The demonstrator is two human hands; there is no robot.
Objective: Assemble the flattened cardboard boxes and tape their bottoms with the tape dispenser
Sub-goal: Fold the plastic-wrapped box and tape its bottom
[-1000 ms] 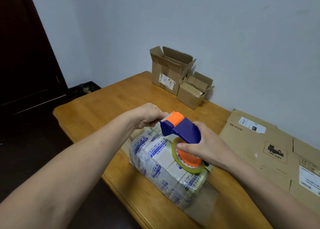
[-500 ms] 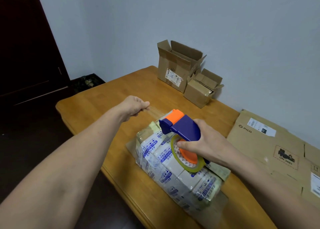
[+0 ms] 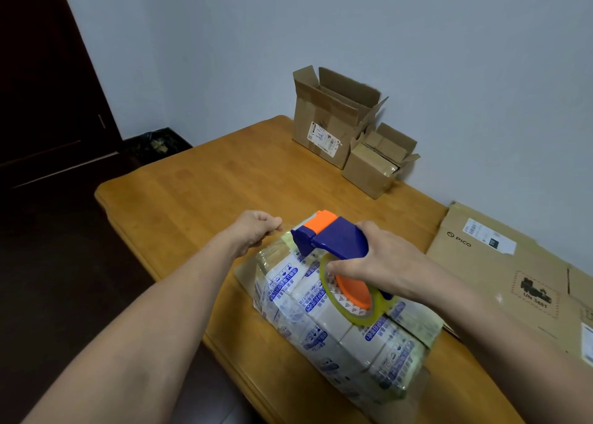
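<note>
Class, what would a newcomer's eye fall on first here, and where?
The blue-and-orange tape dispenser at centre, gripped by the right hand over a wrapped box. The left hand, just left of it, seems to pinch its tape. Two open boxes stand by the far wall.

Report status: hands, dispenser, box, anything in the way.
Right hand grips tape dispenser over the taped box. Left hand curled at its nose; tape end not visible. Flattened cardboard lies beside it, right.

Free room over table (image 3: 192,199) far-left; 2 boxes (image 3: 324,118) at wall.
</note>
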